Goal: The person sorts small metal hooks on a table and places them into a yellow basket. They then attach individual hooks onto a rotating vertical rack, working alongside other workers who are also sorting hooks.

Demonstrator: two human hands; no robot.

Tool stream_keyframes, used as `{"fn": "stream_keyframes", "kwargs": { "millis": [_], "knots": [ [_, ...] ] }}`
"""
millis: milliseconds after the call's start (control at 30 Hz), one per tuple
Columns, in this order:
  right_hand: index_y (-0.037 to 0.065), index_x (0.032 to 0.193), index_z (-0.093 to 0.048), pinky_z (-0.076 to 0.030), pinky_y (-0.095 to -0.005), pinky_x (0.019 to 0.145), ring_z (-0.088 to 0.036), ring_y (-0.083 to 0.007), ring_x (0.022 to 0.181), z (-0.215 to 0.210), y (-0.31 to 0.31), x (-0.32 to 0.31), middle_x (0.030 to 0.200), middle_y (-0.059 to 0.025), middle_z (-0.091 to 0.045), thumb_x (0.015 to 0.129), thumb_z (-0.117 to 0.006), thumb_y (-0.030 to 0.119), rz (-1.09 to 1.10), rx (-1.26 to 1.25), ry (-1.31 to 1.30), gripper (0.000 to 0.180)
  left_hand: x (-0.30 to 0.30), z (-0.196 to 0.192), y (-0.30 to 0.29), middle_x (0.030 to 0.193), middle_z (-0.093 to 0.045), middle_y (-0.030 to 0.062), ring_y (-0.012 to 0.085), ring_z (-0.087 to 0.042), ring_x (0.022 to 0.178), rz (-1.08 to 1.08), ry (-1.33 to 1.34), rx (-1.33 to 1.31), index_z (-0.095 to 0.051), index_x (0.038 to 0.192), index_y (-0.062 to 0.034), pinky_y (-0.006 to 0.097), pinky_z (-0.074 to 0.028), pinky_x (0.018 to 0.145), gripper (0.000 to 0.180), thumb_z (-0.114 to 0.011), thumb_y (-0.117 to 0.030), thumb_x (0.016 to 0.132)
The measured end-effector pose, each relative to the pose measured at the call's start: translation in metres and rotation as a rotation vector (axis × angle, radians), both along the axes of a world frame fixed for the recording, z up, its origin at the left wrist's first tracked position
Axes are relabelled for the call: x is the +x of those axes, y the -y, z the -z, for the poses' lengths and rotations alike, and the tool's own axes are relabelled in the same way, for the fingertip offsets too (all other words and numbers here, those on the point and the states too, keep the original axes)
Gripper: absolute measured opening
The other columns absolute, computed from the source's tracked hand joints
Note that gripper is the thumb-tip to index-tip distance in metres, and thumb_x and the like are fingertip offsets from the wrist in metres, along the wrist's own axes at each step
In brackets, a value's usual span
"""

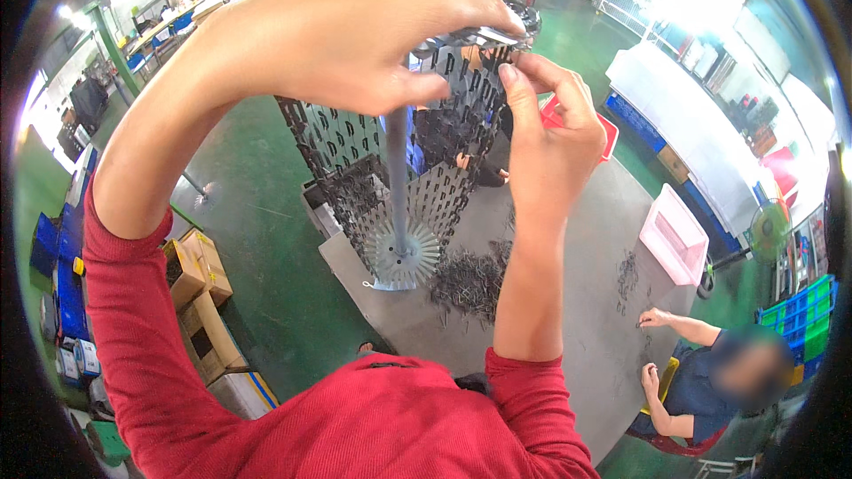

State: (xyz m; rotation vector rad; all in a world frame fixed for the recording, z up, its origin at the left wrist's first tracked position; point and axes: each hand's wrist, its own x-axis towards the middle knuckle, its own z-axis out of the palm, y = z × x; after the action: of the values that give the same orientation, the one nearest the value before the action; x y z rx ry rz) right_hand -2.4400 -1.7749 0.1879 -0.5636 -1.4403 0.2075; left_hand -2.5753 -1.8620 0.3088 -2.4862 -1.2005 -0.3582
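In front of me stands a tall round rack [351, 144], with a grey pole [397, 168] up its middle and rows of small black hook-shaped parts hanging down its sides. My left hand [364, 31] reaches over the rack's top, fingers curled onto its dark upper rim and thumb held apart. On the right side of that rim, my right hand [559, 120] is closed in a pinch; whatever lies between its fingertips is too small to make out. Below, a heap of loose black parts [470, 286] lies on the grey table [586, 302] beside the rack's foot.
A pink tray [674, 235] and a red tray [608, 129] sit toward the right. At the table's right edge a seated person [692, 381] handles small dark parts. Cardboard boxes [209, 337] stand on the green floor to my left. A fan [769, 229] stands at far right.
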Motion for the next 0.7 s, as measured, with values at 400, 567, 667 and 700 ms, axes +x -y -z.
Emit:
{"fn": "stream_keyframes", "kwargs": {
  "millis": [400, 567, 667, 700],
  "knots": [
    [0.000, 0.084, -0.065, -0.044, -0.0258, 0.066, -0.057, -0.0125, 0.069, -0.001, 0.000, -0.008, 0.077, -0.0056, -0.063, 0.075, -0.067, 0.004, -0.187, -0.186, -0.194, 0.010, 0.012, 0.004, -0.020, 0.104, -0.061, 0.0168, 0.0332, -0.056, 0.100, -0.045, -0.103, 0.099, -0.061, 0.103, 0.0013, 0.039, -0.044, 0.088, 0.035, -0.058, 0.001, 0.068],
    [-0.006, 0.085, -0.064, -0.045, -0.0196, 0.070, -0.057, -0.0104, 0.073, -0.001, -0.008, 0.009, 0.081, -0.0056, -0.062, 0.078, -0.063, -0.004, -0.673, -0.307, -0.353, 0.007, 0.017, 0.007, -0.022, 0.101, -0.062, 0.0174, 0.0336, -0.057, 0.096, 0.023, -0.103, 0.150, -0.062, 0.098, 0.0030, 0.040, -0.046, 0.084, 0.034, -0.052, 0.008, 0.066],
    [-0.006, 0.087, -0.063, -0.045, -0.0211, 0.071, -0.058, -0.0109, 0.073, 0.001, -0.008, 0.016, 0.082, -0.0062, -0.062, 0.078, -0.062, -0.004, -0.822, -0.337, -0.391, 0.009, 0.018, 0.007, -0.022, 0.102, -0.062, 0.0169, 0.0324, -0.058, 0.097, 0.048, -0.123, 0.138, -0.062, 0.099, 0.0021, 0.039, -0.046, 0.084, 0.034, -0.052, 0.008, 0.067],
    [-0.005, 0.089, -0.062, -0.045, -0.0217, 0.070, -0.057, -0.0111, 0.073, 0.004, -0.009, 0.020, 0.082, -0.0060, -0.062, 0.079, -0.062, -0.001, -0.803, -0.349, -0.375, 0.011, 0.018, 0.007, -0.022, 0.103, -0.062, 0.0166, 0.0318, -0.058, 0.097, 0.060, -0.130, 0.130, -0.062, 0.100, 0.0017, 0.039, -0.046, 0.084, 0.034, -0.052, 0.007, 0.068]
  ]
}}
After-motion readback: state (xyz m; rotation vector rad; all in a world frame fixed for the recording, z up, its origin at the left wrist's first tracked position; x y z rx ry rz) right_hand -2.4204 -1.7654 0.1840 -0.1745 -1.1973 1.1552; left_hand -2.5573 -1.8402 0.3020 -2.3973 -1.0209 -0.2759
